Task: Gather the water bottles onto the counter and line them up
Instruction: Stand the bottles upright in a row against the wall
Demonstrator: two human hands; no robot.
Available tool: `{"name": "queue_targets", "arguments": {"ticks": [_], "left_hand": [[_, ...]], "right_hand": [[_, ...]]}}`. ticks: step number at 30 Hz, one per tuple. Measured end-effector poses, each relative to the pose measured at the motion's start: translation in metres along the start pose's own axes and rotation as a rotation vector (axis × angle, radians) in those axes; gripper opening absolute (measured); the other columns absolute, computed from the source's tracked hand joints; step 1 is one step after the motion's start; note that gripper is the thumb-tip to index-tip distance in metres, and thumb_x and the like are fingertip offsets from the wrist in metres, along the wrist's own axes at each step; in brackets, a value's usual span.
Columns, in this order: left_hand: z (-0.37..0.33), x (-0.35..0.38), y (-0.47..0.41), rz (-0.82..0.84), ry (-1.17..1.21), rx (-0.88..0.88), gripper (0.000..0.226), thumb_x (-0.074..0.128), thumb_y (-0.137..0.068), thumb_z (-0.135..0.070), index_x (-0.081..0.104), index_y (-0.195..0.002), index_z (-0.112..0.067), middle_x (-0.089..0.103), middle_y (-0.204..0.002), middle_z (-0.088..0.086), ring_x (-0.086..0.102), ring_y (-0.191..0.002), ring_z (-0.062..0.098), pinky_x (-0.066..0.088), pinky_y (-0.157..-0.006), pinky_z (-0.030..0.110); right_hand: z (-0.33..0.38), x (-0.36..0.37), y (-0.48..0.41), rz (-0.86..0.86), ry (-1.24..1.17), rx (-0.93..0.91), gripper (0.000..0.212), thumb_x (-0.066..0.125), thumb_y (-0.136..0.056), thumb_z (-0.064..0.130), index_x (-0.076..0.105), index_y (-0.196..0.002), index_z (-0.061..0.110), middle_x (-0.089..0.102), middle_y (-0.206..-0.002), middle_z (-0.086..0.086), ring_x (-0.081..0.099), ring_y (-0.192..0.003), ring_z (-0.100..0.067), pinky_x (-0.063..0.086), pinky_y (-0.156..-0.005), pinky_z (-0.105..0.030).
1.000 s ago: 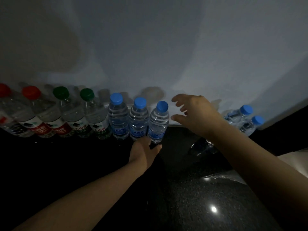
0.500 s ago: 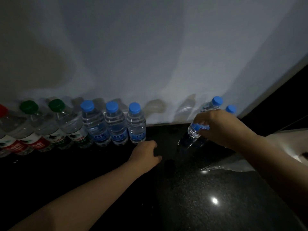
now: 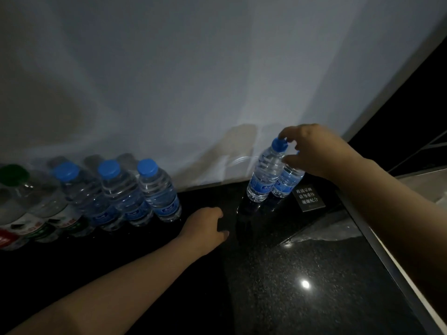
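Two blue-capped bottles are not yet in line, and the coming move turns on where they stand. Behind everything runs the pale wall [image 3: 217, 68], and the dark, speckled counter [image 3: 302, 262] meets it along its back edge. Along the left part of that back edge stands the row of bottles [image 3: 116, 194], green caps at the far left and three blue caps after them, all upright and close together. The end bottle [image 3: 159, 192] closes the row on its right side.

From there the back edge is bare up to the pair near the counter's back right corner. The right hand [image 3: 316, 151] is over that pair and is plainly the nearer one. Its fingers curl over the cap [image 3: 279, 143] of the front bottle [image 3: 263, 175] with the thumb at the neck, so it seems to hold that bottle by the top. The left hand [image 3: 205, 228] rests on the counter between row and pair, fingers loosely curled, holding nothing.

Both bottles of the pair stand on their bases, long axis roughly upright, the second bottle [image 3: 289, 181] touching the first, its cap mostly hidden by the hand. A small sign [image 3: 308, 195] lies just beside them. As I judge it, the front bottle must travel left along the back edge to stand beside the end bottle.
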State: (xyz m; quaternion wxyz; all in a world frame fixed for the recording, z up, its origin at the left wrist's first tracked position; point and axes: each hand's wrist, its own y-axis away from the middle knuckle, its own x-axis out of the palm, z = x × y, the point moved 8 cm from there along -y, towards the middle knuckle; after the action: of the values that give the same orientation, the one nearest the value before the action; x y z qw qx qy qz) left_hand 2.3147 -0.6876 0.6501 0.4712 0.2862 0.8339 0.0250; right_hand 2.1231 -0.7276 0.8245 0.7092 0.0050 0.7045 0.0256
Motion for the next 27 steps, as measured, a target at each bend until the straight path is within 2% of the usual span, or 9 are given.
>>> {"name": "queue_targets", "arguments": {"ticks": [3,6,11,17,23,27], "left_hand": [[-0.002,0.003,-0.006,-0.003,-0.002,0.003,0.05,0.068,-0.086,-0.034,0.054,-0.129,-0.013,0.057,-0.126,0.004,0.054,-0.114,0.017,0.046,-0.096,0.029],[-0.004,0.006,-0.011,-0.003,0.004,0.001,0.051,0.068,-0.086,-0.034,0.053,-0.13,-0.013,0.056,-0.127,0.004,0.053,-0.116,0.017,0.046,-0.097,0.029],[-0.005,0.012,-0.015,-0.003,0.023,-0.006,0.056,0.068,-0.086,-0.033,0.05,-0.135,-0.014,0.054,-0.133,0.004,0.051,-0.121,0.017,0.043,-0.102,0.027],[-0.001,0.01,-0.019,-0.031,0.035,-0.027,0.063,0.07,-0.085,-0.036,0.045,-0.139,-0.014,0.052,-0.135,0.005,0.051,-0.122,0.019,0.044,-0.103,0.032],[0.014,0.008,-0.015,-0.059,0.1,-0.09,0.075,0.074,-0.08,-0.037,0.04,-0.143,-0.016,0.049,-0.14,0.005,0.052,-0.125,0.021,0.046,-0.103,0.035],[0.023,0.008,-0.009,-0.073,0.146,-0.122,0.082,0.074,-0.08,-0.039,0.033,-0.147,-0.017,0.042,-0.147,0.004,0.047,-0.13,0.02,0.044,-0.105,0.037]], "right_hand": [[-0.001,0.009,-0.01,0.004,-0.025,-0.026,0.05,0.073,-0.083,0.026,0.054,-0.128,0.017,0.065,-0.117,-0.008,0.062,-0.097,-0.023,0.045,-0.079,-0.029],[-0.002,0.017,-0.017,0.008,-0.035,-0.02,0.047,0.072,-0.084,0.028,0.056,-0.126,0.016,0.065,-0.114,-0.01,0.058,-0.098,-0.025,0.043,-0.079,-0.031],[0.0,0.022,-0.023,0.016,-0.074,-0.016,0.03,0.067,-0.086,0.017,0.061,-0.115,0.012,0.065,-0.109,-0.013,0.057,-0.097,-0.028,0.04,-0.075,-0.029],[0.014,0.017,-0.014,0.019,-0.11,-0.054,0.034,0.069,-0.084,0.016,0.064,-0.118,0.013,0.062,-0.112,-0.009,0.056,-0.101,-0.025,0.047,-0.084,-0.034],[0.042,0.016,-0.001,0.051,-0.156,-0.106,0.033,0.071,-0.084,0.02,0.065,-0.116,0.016,0.062,-0.111,-0.007,0.057,-0.099,-0.022,0.051,-0.086,-0.038],[0.062,0.016,0.007,0.07,-0.185,-0.137,0.033,0.071,-0.084,0.022,0.065,-0.116,0.017,0.062,-0.111,-0.005,0.056,-0.097,-0.021,0.05,-0.083,-0.034]]}}
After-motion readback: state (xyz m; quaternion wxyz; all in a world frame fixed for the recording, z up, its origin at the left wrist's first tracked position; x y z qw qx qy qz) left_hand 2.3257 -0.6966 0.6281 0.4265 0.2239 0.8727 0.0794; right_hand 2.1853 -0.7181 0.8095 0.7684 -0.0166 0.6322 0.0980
